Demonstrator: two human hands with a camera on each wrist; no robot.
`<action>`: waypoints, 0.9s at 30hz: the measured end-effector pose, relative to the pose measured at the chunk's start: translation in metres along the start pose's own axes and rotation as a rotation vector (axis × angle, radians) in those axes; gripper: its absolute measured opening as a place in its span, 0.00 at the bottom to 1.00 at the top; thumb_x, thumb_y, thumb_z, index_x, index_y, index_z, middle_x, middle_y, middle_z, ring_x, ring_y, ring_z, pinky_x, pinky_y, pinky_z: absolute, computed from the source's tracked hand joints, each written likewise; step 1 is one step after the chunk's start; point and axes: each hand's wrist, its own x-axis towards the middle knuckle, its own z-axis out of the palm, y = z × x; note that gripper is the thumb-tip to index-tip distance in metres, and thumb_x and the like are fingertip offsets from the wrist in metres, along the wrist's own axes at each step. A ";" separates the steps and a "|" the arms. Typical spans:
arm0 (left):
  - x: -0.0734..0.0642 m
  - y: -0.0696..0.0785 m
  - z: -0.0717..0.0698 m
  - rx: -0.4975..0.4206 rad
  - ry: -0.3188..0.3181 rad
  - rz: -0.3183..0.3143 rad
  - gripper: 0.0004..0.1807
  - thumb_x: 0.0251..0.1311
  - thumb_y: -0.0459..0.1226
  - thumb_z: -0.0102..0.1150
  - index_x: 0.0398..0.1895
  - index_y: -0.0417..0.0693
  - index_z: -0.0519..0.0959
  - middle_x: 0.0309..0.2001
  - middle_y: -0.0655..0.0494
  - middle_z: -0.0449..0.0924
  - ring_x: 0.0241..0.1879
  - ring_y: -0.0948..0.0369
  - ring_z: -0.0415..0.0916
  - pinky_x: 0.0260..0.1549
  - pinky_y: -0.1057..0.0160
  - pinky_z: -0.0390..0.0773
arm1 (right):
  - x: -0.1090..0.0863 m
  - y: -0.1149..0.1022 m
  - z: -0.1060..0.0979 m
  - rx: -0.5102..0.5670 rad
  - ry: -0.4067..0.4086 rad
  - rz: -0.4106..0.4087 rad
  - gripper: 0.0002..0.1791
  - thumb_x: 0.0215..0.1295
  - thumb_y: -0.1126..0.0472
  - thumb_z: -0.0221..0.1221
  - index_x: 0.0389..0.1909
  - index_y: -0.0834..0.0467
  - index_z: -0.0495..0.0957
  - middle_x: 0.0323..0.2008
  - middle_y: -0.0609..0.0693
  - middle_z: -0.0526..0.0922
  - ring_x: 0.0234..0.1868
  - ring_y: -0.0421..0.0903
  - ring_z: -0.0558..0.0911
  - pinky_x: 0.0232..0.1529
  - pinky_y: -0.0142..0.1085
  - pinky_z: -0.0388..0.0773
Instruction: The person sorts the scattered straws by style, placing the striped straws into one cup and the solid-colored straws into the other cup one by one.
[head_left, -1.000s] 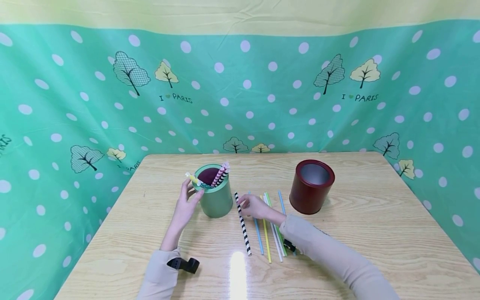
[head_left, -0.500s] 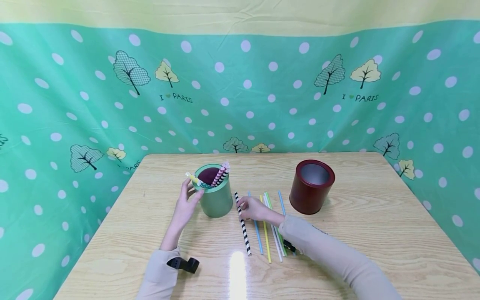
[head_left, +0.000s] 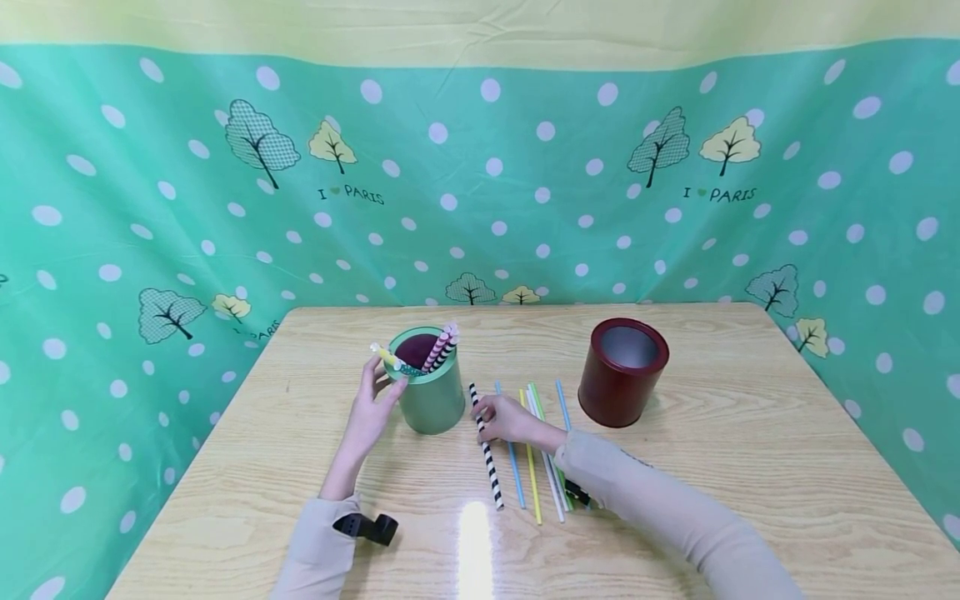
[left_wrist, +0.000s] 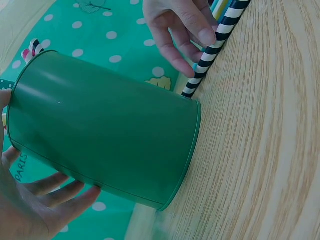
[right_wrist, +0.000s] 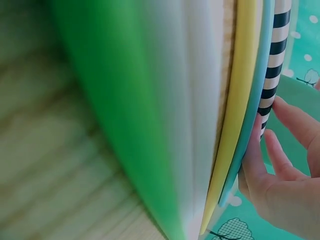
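Observation:
My left hand [head_left: 372,410] holds the green can [head_left: 431,398] from its left side, thumb near the rim and fingers along the wall. Out of that can stick several patterned sticks [head_left: 441,350], pink-striped, black-striped and yellow, with pale ends. My right hand [head_left: 507,418] pinches a black-and-white striped straw [head_left: 491,475] near its far end, thumb on one side and fingers on the other. The straw lies along the table just right of the can; in the left wrist view, the thumb touches the striped straw [left_wrist: 226,29].
Right of the striped straw lie blue [head_left: 518,479], yellow [head_left: 535,487], white and green straws, partly under my right hand and forearm. A second blue straw [head_left: 562,404] lies beyond them. The dark red can [head_left: 624,375] stands at the right on the wooden table [head_left: 750,400].
My right hand has shifted slightly along the striped straw toward me, and its fingers have closed on it. The left hand and the green can stay in place.

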 end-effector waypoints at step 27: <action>0.003 -0.008 -0.001 0.016 -0.001 0.005 0.33 0.61 0.40 0.50 0.66 0.49 0.47 0.60 0.38 0.57 0.60 0.45 0.57 0.55 0.44 0.60 | -0.002 -0.004 0.002 -0.068 0.002 -0.013 0.18 0.38 0.70 0.67 0.35 0.64 0.77 0.20 0.49 0.72 0.21 0.37 0.67 0.20 0.25 0.65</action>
